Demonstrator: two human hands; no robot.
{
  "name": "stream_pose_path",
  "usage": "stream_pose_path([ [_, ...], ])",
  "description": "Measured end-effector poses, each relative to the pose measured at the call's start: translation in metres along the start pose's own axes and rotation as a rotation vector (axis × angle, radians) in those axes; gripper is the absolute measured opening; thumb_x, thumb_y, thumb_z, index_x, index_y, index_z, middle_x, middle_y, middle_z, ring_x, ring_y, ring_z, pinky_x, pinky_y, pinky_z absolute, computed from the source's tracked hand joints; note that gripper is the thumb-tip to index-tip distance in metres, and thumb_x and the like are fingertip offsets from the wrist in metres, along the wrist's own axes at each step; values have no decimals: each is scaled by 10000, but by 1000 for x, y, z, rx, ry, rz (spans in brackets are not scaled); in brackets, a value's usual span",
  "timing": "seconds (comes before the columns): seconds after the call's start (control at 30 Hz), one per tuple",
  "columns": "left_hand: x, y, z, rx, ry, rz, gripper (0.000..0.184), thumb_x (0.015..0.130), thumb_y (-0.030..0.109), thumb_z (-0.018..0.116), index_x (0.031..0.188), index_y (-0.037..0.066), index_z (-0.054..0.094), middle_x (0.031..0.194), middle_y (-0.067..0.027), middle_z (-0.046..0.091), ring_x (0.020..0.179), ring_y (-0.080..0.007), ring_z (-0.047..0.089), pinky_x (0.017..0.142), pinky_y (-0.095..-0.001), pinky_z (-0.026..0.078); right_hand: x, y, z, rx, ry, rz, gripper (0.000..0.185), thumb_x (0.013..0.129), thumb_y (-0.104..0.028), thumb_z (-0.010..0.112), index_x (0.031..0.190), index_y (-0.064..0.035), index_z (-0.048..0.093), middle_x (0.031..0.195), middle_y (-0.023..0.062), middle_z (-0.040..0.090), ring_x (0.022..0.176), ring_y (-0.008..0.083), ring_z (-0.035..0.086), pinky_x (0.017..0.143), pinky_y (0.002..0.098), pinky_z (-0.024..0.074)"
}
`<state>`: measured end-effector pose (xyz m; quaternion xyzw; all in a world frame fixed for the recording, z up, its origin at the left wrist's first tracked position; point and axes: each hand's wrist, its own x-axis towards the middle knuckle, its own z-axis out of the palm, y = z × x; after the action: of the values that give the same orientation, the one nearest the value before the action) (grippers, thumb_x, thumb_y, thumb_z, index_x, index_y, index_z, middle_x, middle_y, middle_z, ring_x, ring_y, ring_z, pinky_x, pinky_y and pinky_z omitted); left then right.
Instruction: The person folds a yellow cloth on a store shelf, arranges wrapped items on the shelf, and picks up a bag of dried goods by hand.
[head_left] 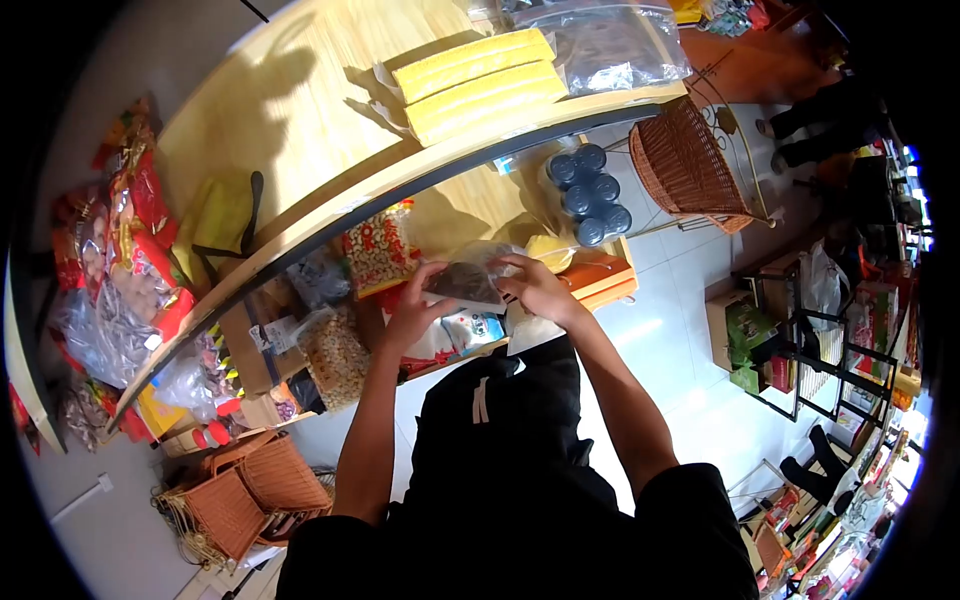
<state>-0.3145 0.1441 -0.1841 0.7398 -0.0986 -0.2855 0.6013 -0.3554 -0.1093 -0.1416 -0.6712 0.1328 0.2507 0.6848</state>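
Note:
Between my two hands is a clear plastic bag [468, 283] with something dark inside. My left hand [412, 312] grips the bag's left side, fingers and thumb bent around it. At the upper right edge of the bag, my right hand [533, 288] pinches the plastic. Just behind the bag, to the left, lies a red and clear packet of nuts [380, 248]. Below the hands are a red and white packet [468, 332] and a white piece [532, 330], partly hidden by my right hand. A yellow packet [550, 252] sits behind my right hand.
Two yellow blocks [480, 85] rest on the wooden table [330, 120], whose curved edge runs above the lower shelf. Dark-lidded bottles [590, 195] stand right on that shelf. Wicker baskets [685, 155] are at right and lower left [245, 490]. Red snack bags [140, 250] lie far left.

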Motion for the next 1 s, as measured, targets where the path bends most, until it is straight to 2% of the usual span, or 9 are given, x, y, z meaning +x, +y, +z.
stream_pose_path([
  [0.03,-7,12,-7,-59,-21,-16,633,788,125,735,1355,52,462,1384,-99,488,1315,-237,441,1104,-374,325,-12,-8,1,-18,21,-46,349,892,-77,541,1234,-50,604,903,89,652,565,90,515,530,247,434],
  [0.13,-33,52,-20,-108,-44,-13,587,806,114,698,1344,50,475,1378,-90,502,1303,-222,458,1071,-380,376,-39,5,2,288,71,-182,366,876,10,498,1226,-21,598,928,75,647,601,105,537,559,250,453],
  [0.3,-67,82,-16,-294,-90,48,627,794,166,591,1384,1,453,1385,-114,511,1327,-216,442,1113,-377,323,-77,1,24,65,163,-518,621,679,180,450,1234,-59,593,1010,64,524,957,200,523,877,287,417],
  [0.4,-81,89,1,-350,-88,161,756,744,198,668,1420,-18,411,1435,-148,467,1351,-239,414,1138,-390,282,-103,-25,30,-102,150,-563,621,673,155,491,1245,-71,577,974,85,486,981,238,505,917,304,400],
  [0.57,-92,115,10,-348,7,303,804,765,-21,664,1468,-4,275,1414,-186,448,1321,-268,438,1126,-405,312,-118,-34,29,-126,125,-626,607,714,117,583,1285,-89,554,1052,113,489,1064,262,489,993,349,370],
  [0.67,-97,142,14,-284,106,411,728,808,-57,641,1439,12,285,1354,-180,482,1271,-250,470,1087,-402,350,-120,-41,34,-471,265,-728,628,817,-46,646,1406,-105,439,1271,183,452,1239,325,426,1081,400,315],
  [0.77,-106,162,11,-103,160,355,683,810,-55,658,1400,2,320,1289,-163,534,1204,-229,513,1057,-371,374,-124,-38,38,-219,-65,-583,689,995,-381,472,1529,-60,178,1503,203,282,1421,350,248,1165,424,200],
  [0.87,-111,174,15,-113,184,374,674,796,-68,664,1385,-5,344,1216,-142,580,1143,-217,550,1023,-349,403,-128,-24,48,203,-221,-399,717,1014,-430,432,1523,-12,148,1535,178,247,1445,287,201,1172,408,187],
  [1.0,-113,161,17,-16,206,318,558,860,53,642,1350,-24,386,1207,-134,564,1103,-201,552,993,-339,424,-146,-51,54,141,-303,-464,895,909,-298,695,1520,-1,112,1523,153,268,1420,252,247,1160,389,229],
])
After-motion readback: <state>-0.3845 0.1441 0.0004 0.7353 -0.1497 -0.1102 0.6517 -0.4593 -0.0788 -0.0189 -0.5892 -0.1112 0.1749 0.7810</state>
